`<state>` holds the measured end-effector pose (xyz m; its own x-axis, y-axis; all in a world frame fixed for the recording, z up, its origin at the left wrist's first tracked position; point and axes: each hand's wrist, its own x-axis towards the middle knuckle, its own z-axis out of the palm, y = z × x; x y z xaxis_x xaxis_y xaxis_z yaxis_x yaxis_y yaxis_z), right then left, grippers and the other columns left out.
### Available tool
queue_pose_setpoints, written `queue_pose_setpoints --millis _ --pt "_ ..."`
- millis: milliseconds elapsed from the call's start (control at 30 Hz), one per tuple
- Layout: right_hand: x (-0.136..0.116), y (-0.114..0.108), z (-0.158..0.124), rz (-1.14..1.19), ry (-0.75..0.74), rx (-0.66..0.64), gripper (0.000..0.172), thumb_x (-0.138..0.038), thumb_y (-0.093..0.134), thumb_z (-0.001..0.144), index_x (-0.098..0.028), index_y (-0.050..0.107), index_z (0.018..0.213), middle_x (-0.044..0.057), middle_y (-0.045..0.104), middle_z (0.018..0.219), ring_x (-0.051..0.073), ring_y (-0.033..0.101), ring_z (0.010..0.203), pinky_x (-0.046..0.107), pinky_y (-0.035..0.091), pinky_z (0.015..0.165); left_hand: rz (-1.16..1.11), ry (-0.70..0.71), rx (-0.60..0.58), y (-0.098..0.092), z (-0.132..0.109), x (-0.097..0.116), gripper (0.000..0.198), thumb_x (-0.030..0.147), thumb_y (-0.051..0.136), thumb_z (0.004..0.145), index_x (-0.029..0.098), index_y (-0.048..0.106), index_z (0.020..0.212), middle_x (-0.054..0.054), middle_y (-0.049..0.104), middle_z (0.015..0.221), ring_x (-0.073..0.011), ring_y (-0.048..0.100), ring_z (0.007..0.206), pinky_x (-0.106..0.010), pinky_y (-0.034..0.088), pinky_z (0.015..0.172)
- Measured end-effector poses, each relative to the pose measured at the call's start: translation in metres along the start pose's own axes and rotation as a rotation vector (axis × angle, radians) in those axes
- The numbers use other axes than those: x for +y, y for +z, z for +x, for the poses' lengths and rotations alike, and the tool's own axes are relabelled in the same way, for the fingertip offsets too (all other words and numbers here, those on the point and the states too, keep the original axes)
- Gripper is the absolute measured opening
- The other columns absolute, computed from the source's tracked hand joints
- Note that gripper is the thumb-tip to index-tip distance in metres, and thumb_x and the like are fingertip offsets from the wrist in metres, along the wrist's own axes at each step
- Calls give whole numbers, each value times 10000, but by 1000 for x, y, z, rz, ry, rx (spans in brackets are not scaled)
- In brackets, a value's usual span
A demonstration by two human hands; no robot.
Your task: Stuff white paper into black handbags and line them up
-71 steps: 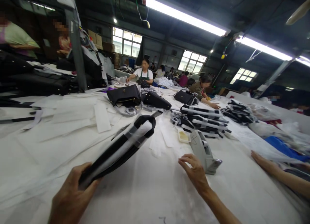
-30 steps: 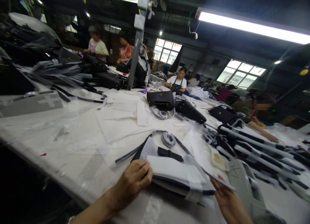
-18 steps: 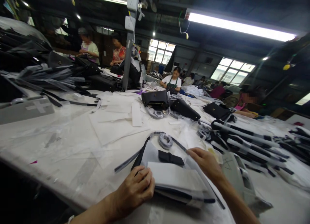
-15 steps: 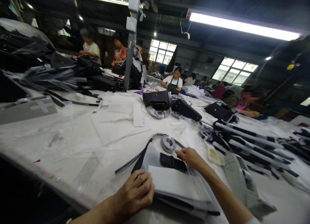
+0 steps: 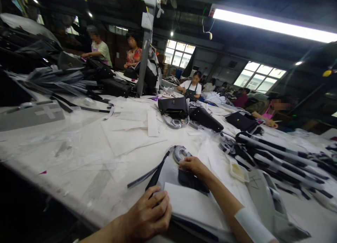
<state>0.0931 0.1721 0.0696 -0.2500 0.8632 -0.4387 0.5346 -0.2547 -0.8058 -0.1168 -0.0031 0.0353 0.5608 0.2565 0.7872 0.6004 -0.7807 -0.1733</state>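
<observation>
Possibly the white sheet [image 5: 196, 204] slides aside, since the left hand [image 5: 150, 215] presses its edge with loose fingers while the right hand [image 5: 191, 164], grip unclear, curls over the black strap [image 5: 193, 182].

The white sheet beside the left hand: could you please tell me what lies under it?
Beneath the white sheet a black edge peeks out along its near side, and a grey panel shows past its far side. The rest is covered by the sheet.
</observation>
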Motion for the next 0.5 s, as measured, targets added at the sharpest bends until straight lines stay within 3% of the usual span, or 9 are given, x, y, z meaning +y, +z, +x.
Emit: queue_pose_setpoints --millis 133,233,367,500 --pt "-15 -3 -4 -26 -6 -81 501 -355 732 756 -221 630 1228 15 674 854 104 558 593 221 395 563 22 -18 -20 4 3 2 185 77 526 945 108 667 1060 -119 672 1090 -247 595 1130 -455 513 1005" --pt "-25 -6 -8 -66 -71 -91 651 -333 705 774 -275 517 1395 5 659 891 124 593 656 245 456 611 33 -26 -3 7 8 6 192 89 515 951 107 670 1062 -118 670 1084 -245 602 1103 -439 524 973" --pt "-33 -5 -7 -115 -233 21 571 -308 638 812 -269 543 1373 31 672 1043 146 616 783 274 502 719 60 -60 18 11 15 12 219 90 469 971 100 668 1062 -120 670 1064 -235 613 1062 -420 529 936" --pt "-41 -9 -27 -201 -357 219 336 -280 692 763 -223 721 1094 69 695 1051 211 614 893 331 481 867 51 -106 13 11 18 15 240 94 432 993 102 650 1092 -118 666 1079 -220 608 1049 -398 523 922"
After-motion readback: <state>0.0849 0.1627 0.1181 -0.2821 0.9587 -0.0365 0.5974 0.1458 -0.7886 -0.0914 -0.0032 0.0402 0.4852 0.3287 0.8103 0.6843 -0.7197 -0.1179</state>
